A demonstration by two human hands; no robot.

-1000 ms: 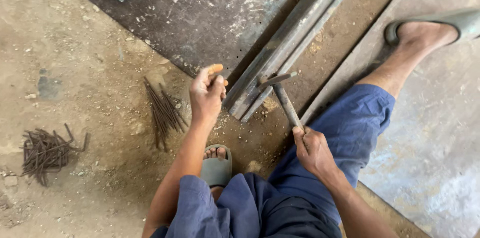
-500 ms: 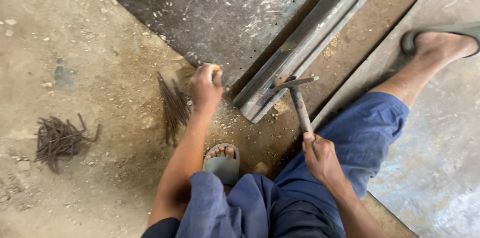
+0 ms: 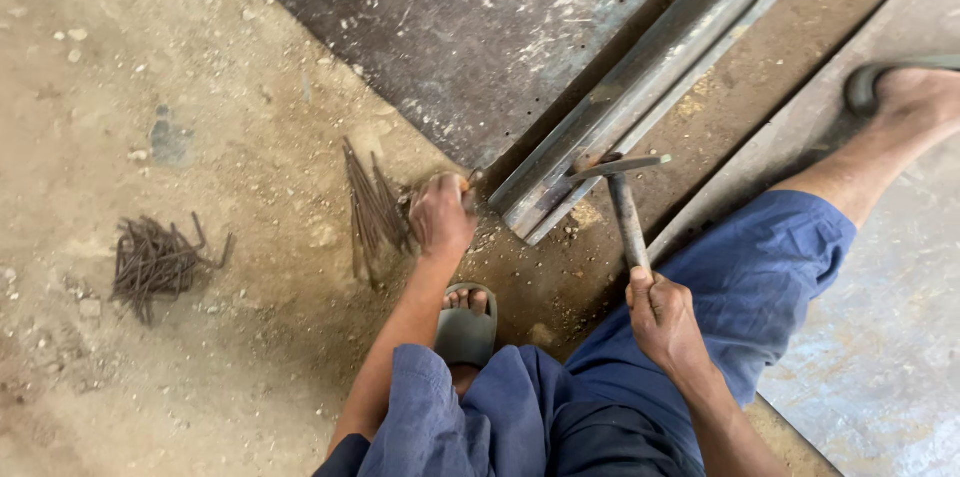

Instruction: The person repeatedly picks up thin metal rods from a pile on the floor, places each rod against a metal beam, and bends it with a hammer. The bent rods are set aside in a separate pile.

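At the frame's centre the left hand [image 3: 441,217] pinches a thin rusty nail [image 3: 470,180] beside the grey steel angle bar [image 3: 640,87], while the right hand [image 3: 660,312] grips the raised wooden-handled hammer [image 3: 622,199]; the straightening blow seemingly needs careful aim.

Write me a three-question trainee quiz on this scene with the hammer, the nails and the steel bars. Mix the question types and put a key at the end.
1. True or false: the right hand grips the hammer by its handle, with the head over the near end of the long steel bars.
2. Multiple choice: the left hand is down on the ground next to A) a folded cloth, B) a loose bunch of straight nails, C) a bucket.
3. Fill in: a second, tangled heap of nails lies on the dirt floor further to the ____ of the left hand in the picture.

Key: 1 true; 2 B; 3 left.
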